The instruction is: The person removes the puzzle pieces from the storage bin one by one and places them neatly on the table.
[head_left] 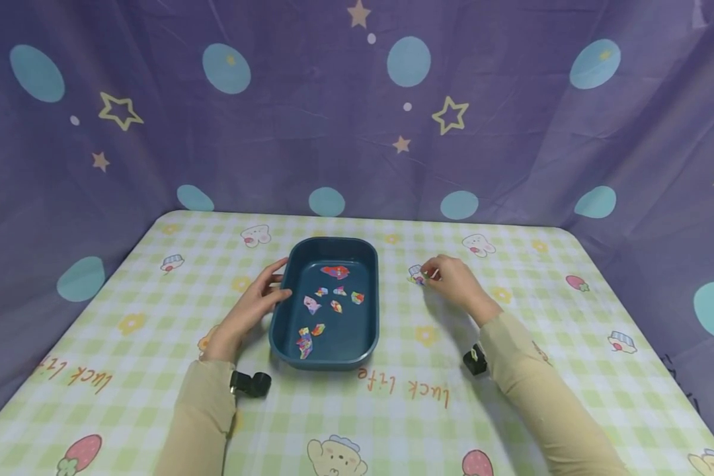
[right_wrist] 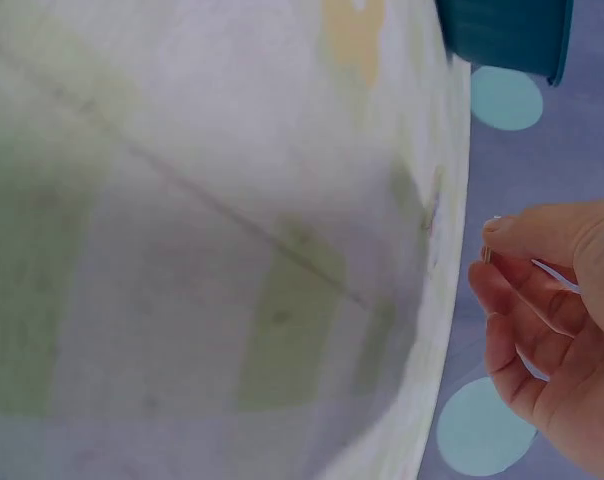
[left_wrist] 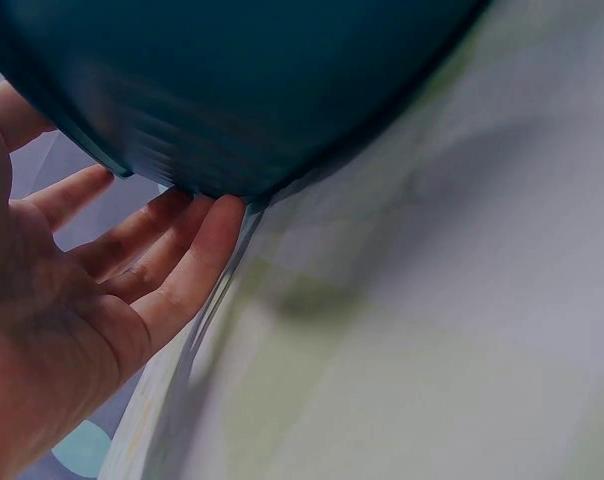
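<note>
- Left hand (head_left: 251,309): clamped on the deep teal, rounded rectangular, plastic-looking tray (head_left: 324,363), my thumb over its left rim and fingers against the outer wall. I judge this is to steady it; a rim hold also leaves the interior clear of my hand.
- Tray stands upright on the green-and-white checked tablecloth (head_left: 393,430), long side running away from me, between my two hands.
- Inside: small, flat, irregular, brightly multicoloured pieces (head_left: 311,304), spread over the floor. Most lie apart; a red-orange one sits alone toward the far end. Low walls presumably keep them contained.
- Right hand (head_left: 455,283): thumb and forefinger together on a small, thin, flat piece (right_wrist: 487,254), to the right of the tray, near a printed cupcake (head_left: 415,270). Fingertips cover most of it; full shape cannot be told. A tip pinch probably suits something this thin.
- Right wrist view: remaining fingers curl loosely, apparently taking no load.
</note>
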`<state>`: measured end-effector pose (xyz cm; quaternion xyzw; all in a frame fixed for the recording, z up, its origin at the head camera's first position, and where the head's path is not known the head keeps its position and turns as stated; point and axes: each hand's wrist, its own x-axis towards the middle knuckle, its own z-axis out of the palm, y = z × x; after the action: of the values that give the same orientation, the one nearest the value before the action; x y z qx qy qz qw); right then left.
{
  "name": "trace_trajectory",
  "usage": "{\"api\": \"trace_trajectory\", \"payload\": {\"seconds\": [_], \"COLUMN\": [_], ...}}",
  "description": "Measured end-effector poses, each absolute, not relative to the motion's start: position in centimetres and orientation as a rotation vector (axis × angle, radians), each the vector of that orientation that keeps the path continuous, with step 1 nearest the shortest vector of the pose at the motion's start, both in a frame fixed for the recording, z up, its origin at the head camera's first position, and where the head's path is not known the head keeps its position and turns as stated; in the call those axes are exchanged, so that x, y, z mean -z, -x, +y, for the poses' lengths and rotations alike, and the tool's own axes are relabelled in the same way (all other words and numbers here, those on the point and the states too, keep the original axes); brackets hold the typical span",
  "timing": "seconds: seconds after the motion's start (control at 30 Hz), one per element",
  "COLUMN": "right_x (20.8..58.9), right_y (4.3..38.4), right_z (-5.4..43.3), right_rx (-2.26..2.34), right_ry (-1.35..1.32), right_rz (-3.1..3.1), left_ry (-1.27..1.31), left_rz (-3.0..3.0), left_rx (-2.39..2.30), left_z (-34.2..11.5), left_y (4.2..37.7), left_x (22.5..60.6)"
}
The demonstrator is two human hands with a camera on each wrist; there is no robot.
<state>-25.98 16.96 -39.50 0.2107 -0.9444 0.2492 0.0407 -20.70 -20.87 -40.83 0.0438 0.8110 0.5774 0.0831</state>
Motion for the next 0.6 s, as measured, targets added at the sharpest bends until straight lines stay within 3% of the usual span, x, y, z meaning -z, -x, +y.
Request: {"api": "trace_trajectory", "payload": {"seconds": [0.6], "right_x": [40.8], "right_y": [26.4], "right_z": [17.4], "right_rx": [-0.737], "right_ry": [-0.511], "right_rz": [-3.032], "left_ry": [-0.110], "left_rz": [2.398], "left_rx": [-1.732], "left_z": [-20.1], "left_y": [19.5], "left_x": [38.7]}}
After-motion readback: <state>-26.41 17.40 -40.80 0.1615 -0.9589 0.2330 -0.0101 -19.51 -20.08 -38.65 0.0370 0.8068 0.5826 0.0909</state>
